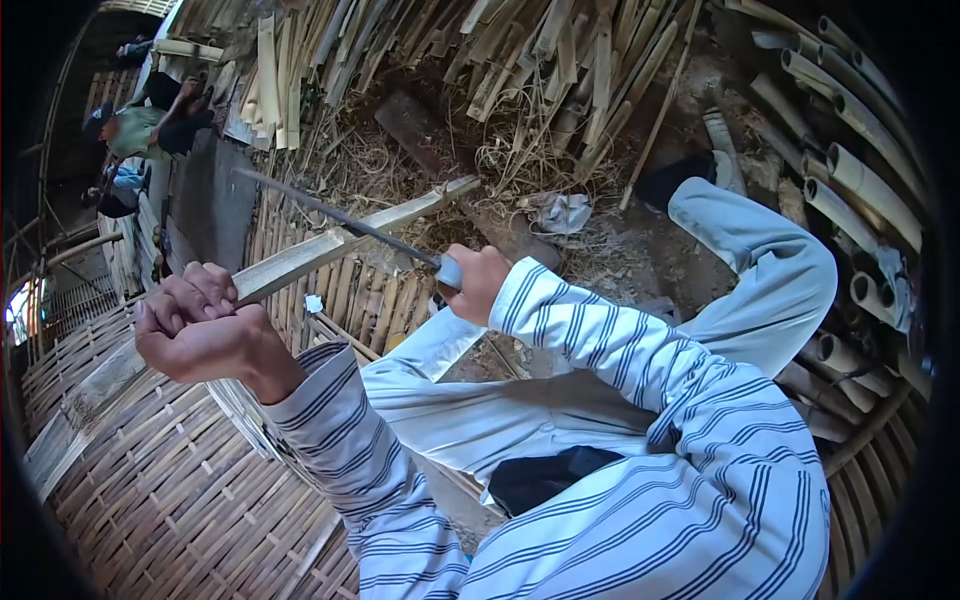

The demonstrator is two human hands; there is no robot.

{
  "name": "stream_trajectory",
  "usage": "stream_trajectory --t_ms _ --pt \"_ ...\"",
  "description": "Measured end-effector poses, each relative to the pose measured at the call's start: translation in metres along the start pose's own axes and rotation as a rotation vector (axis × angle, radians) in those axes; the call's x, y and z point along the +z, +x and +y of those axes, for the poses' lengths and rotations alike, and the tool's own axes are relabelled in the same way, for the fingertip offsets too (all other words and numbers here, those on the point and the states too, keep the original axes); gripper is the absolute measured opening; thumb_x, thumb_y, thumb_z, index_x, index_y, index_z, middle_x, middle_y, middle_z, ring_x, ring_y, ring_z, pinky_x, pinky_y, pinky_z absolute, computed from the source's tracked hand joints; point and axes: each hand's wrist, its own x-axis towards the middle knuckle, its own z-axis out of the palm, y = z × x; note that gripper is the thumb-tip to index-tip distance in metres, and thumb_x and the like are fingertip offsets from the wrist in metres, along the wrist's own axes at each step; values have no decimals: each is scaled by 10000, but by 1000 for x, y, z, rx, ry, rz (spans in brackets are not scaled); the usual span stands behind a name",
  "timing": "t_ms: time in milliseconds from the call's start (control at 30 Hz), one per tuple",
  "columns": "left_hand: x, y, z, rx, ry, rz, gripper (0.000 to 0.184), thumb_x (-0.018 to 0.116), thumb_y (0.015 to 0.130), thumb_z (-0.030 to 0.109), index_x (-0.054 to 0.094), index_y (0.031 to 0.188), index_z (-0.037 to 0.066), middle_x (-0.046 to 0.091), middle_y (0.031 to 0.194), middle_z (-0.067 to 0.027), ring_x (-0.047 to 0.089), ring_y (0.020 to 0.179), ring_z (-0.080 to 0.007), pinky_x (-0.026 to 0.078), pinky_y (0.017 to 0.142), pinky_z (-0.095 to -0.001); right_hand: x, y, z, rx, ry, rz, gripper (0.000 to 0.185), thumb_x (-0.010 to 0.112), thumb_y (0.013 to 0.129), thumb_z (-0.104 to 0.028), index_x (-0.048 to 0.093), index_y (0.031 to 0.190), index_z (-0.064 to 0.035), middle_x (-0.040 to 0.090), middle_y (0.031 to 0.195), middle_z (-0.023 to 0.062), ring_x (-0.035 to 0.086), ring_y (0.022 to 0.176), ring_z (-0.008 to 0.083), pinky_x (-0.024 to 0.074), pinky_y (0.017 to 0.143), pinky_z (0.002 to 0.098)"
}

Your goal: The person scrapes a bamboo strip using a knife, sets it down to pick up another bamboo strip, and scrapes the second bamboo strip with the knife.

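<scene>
My left hand [205, 325] is closed with curled fingers around a long split bamboo strip [300, 262]. The strip runs from the lower left, past the hand, up to a far end over the littered ground. In my right hand [476, 284] is a knife [310, 203], its fingers wrapped round a greyish handle. The long, thin, dark blade points up and left and crosses the strip beyond my left hand. From this view I cannot tell how deeply the blade touches the strip.
Split bamboo pieces [560, 60] lie piled ahead, above fibrous shavings [425, 215]. Cut bamboo poles [870, 190] are stacked on the right. Woven bamboo panels [190, 490] spread at the lower left. A crumpled white scrap [562, 213] lies ahead. People [145, 130] sit at the far left.
</scene>
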Motion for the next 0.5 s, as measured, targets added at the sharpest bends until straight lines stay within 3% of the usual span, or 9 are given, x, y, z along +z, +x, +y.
stream_trajectory --t_ms 67,100,133,167,200,267,300,400,500 --pt "0 -3 1 2 8 -7 352 346 858 283 218 548 175 203 412 13 181 348 -95 201 356 -240 5 0 24 116 -136 -53 252 655 735 -204 626 930 -47 655 764 195 659 733 351 543 712 398" --pt "-1 -1 1 -2 12 -9 357 348 863 286 218 549 176 203 412 13 182 349 -95 204 357 -241 11 3 57 139 -241 -31 296 649 722 -192 635 981 -50 662 853 197 655 820 341 534 767 402" --pt "0 1 1 0 10 -10 362 350 867 289 219 549 177 203 412 14 183 349 -94 207 358 -243 14 13 99 368 -271 -117 351 650 713 -207 636 1032 -60 653 952 200 633 912 341 512 828 400" --pt "2 -3 2 15 11 21 375 355 877 297 216 549 179 198 410 17 171 342 -93 203 355 -238 -4 14 93 441 -326 -133 373 650 709 -218 635 1059 -89 636 1006 215 620 940 344 497 860 389" --pt "2 1 2 19 0 24 376 357 877 295 215 549 178 198 410 16 171 342 -93 202 356 -236 7 12 106 374 -416 10 324 625 722 -244 646 997 -75 640 969 218 622 905 361 500 843 407" --pt "-3 7 -2 -4 -3 38 377 361 876 290 213 548 176 196 411 14 171 342 -94 201 357 -232 4 7 74 186 -366 -20 307 594 734 -264 637 940 -40 640 920 231 619 875 381 500 820 431" --pt "-5 10 -4 -20 -25 23 376 365 872 281 208 546 178 193 417 11 174 351 -95 191 360 -232 2 3 53 224 -198 -47 309 574 743 -285 626 885 -16 637 850 236 619 828 398 499 785 450" --pt "0 5 -1 -26 -10 10 366 347 857 289 203 541 171 208 416 -5 185 359 -115 213 374 -249 1 -8 9 6 -23 54 213 623 738 -218 622 818 -21 625 731 222 621 740 395 508 694 443" --pt "-4 6 -3 -29 -12 -8 352 343 856 280 219 546 170 212 414 -7 193 353 -122 224 376 -254 -6 -11 -15 -19 7 26 182 649 721 -165 618 813 -12 631 729 212 635 739 376 520 664 413"
